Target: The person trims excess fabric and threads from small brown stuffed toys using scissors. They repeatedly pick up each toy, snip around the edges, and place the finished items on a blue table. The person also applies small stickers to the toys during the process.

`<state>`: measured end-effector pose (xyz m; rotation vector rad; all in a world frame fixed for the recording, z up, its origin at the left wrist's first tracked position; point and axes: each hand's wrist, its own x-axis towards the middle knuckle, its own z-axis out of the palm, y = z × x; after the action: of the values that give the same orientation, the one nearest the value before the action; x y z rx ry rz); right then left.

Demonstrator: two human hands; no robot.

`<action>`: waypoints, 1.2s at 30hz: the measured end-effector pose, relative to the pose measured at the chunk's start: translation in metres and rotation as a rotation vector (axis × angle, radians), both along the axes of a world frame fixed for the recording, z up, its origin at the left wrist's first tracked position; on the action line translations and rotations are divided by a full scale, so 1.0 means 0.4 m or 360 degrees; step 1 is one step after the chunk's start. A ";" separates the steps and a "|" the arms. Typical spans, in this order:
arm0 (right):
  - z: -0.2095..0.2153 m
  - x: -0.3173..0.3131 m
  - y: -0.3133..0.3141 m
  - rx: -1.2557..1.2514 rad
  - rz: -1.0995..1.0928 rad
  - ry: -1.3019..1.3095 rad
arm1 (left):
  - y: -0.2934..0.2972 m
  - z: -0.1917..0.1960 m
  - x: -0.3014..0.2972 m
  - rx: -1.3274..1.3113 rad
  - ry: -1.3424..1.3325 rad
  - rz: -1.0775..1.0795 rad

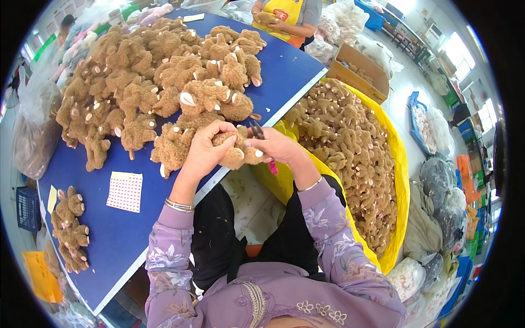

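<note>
At the near edge of the table, my left hand (pixel 209 152) is closed around a small brown plush toy (pixel 234 158). My right hand (pixel 278 145) touches the toy's right side with thumb and fingertips. Tucked in that same hand is a slim dark tool (pixel 256 129) with a pink end (pixel 273 167); it looks like thread snips, though the palm hides most of it. Just beyond my hands, a big heap of similar brown plush toys (pixel 128 82) with pale paws and pink-lined ears covers the blue table (pixel 180 199).
By my right knee stands a yellow-lined bin (pixel 402 191) full of brown plush toys. On the table's left lie a sheet of small red labels (pixel 124 191) and several toys in a row (pixel 70 229). Across the table, a person in a yellow apron (pixel 284 19) holds a toy near a cardboard box (pixel 361 71).
</note>
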<state>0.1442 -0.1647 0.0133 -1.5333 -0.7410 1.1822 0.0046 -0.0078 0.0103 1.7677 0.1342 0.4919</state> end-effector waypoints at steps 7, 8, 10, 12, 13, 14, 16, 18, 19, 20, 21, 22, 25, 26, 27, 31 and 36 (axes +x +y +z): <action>-0.063 0.039 0.014 0.0586 -0.0354 0.0112 | 0.044 -0.034 0.033 -0.0305 0.0059 0.0238; -0.061 0.048 0.013 0.0636 -0.0446 0.0337 | 0.058 -0.039 0.032 -0.0085 0.0058 0.0517; -0.035 0.054 0.024 0.0764 -0.0660 0.0457 | 0.080 -0.023 0.028 0.0012 -0.0035 0.0822; -0.008 0.038 0.014 0.0882 -0.0770 0.0559 | 0.110 -0.028 0.008 -0.0262 0.0083 0.0726; -0.009 0.035 0.015 0.0938 -0.0820 0.0485 | 0.098 -0.015 0.001 -0.0341 0.0123 0.0598; -0.010 0.033 0.018 0.0993 -0.0869 0.0412 | 0.082 -0.008 -0.002 -0.0418 0.0164 0.0471; -0.012 0.014 0.035 0.1020 -0.0908 0.0173 | 0.050 -0.007 -0.010 -0.0466 0.0178 0.0161; -0.006 -0.004 0.031 0.0959 -0.0934 -0.0201 | -0.002 -0.025 0.006 -0.0684 -0.0027 -0.0010; -0.008 -0.011 0.028 0.0941 -0.0902 -0.0319 | -0.010 -0.021 0.002 -0.0712 0.0019 -0.0073; -0.004 -0.025 0.028 0.0917 -0.0863 -0.0367 | -0.017 -0.013 -0.001 -0.0738 0.0066 -0.0140; -0.001 -0.038 0.029 0.0935 -0.0796 -0.0394 | -0.009 -0.040 0.016 -0.0750 -0.0040 -0.0193; 0.005 -0.041 0.025 0.0947 -0.0753 -0.0449 | -0.008 -0.042 0.027 -0.0476 -0.0101 -0.0128; -0.003 -0.062 0.032 0.0762 -0.0602 -0.0564 | -0.023 -0.026 0.021 -0.0425 -0.0136 0.0096; -0.012 -0.067 0.045 0.0892 -0.0632 -0.0559 | -0.031 -0.014 0.016 -0.0376 -0.0048 0.0239; -0.033 -0.056 0.056 0.0689 -0.0538 -0.0652 | -0.022 -0.011 0.002 -0.0276 -0.0068 0.0273; -0.049 -0.053 0.080 0.0794 -0.0515 -0.0720 | -0.019 -0.043 -0.008 -0.0054 -0.0050 0.0442; -0.015 -0.066 0.049 0.0713 -0.0654 -0.0449 | -0.020 -0.023 0.010 -0.0599 -0.0166 0.0504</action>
<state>0.1177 -0.1449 0.0074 -1.3918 -0.7650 0.4611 0.0086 -0.0157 0.0011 1.3538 0.4107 0.7349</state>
